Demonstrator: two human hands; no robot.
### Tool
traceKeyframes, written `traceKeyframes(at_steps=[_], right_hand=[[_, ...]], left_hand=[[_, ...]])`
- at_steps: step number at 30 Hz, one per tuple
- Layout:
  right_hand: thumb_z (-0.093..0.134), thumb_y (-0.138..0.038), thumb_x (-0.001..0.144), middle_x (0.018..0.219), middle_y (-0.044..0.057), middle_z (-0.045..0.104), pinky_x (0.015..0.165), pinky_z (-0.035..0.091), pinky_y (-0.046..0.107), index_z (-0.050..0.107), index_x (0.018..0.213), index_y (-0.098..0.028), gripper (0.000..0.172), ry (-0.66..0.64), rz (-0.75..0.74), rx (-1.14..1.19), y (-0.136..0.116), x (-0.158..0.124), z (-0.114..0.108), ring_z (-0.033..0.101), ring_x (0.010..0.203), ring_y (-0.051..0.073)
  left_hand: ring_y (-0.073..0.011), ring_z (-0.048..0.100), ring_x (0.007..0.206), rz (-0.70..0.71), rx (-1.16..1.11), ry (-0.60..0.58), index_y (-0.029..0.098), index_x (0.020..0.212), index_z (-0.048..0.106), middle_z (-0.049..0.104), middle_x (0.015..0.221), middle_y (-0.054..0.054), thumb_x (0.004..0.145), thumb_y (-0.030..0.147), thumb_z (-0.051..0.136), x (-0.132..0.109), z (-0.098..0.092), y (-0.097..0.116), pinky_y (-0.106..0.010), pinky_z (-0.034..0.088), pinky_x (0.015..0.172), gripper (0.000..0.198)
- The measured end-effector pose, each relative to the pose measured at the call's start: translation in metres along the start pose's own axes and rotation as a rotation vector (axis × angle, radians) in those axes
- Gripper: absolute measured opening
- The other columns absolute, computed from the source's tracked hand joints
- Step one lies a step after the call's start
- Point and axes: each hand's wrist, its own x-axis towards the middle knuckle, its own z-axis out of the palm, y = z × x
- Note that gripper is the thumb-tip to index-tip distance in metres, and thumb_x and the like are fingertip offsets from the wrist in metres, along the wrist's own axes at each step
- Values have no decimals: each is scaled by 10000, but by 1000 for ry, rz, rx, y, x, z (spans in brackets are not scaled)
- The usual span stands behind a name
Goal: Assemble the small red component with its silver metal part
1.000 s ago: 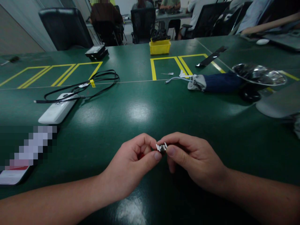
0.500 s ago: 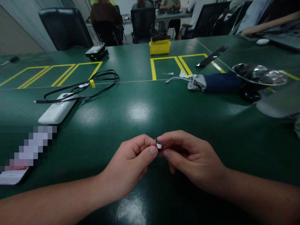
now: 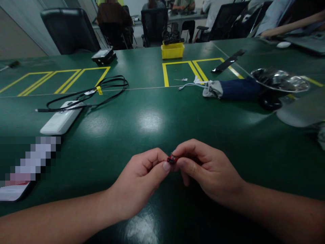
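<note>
Left hand [image 3: 143,181] and right hand [image 3: 212,173] pinched a red part [image 3: 172,159] while a cable [image 3: 114,80] crossed a white device [image 3: 58,122] at ten o'clock and a yellow box [image 3: 172,51] sat at twelve.

my feed is dim. i get pale glare patches off the green tabletop [image 3: 142,105], dark shadow beneath my right hand [image 3: 212,173], and stretching toward the edges. a pixelated block [image 3: 35,159] sits at left; the small red piece [image 3: 173,159] looks too soft for detail.
</note>
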Motion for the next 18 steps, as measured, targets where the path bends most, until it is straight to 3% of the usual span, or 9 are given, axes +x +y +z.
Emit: traceKeyframes(at_steps=[5, 11, 14, 18], right_hand=[[536, -285, 885, 705, 1, 606, 448, 439, 195, 578, 924, -165, 133, -24, 42, -24, 0, 0, -1, 557, 499, 79], [511, -297, 897, 718, 15, 617, 471, 445, 199, 589, 924, -157, 162, -65, 38, -8, -2, -1, -2, 567, 534, 90], [506, -268, 899, 739, 16, 622, 487, 449, 198, 589, 968, -160, 153, -87, 2, -4, -1, -2, -2, 559, 539, 83], [543, -203, 868, 824, 25, 630, 535, 478, 210, 546, 1086, -183, 219, -94, -54, 13, 4, -4, 0, 582, 621, 97]], left_hand=[[-52, 359, 455, 20, 89, 5, 151, 735, 523, 444, 528, 53, 851, 361, 553, -1, 1, 3, -178, 273, 436, 242], [-40, 364, 459, 42, -15, 20, 159, 833, 512, 526, 630, 38, 831, 349, 589, 1, 4, 5, -176, 276, 438, 205], [-43, 370, 457, 38, -22, 9, 160, 916, 530, 519, 627, 40, 824, 348, 600, 2, 3, 5, -178, 270, 435, 221], [-46, 357, 445, 40, -23, 1, 153, 842, 541, 458, 572, 54, 851, 372, 555, 3, 1, 2, -181, 255, 431, 219]])
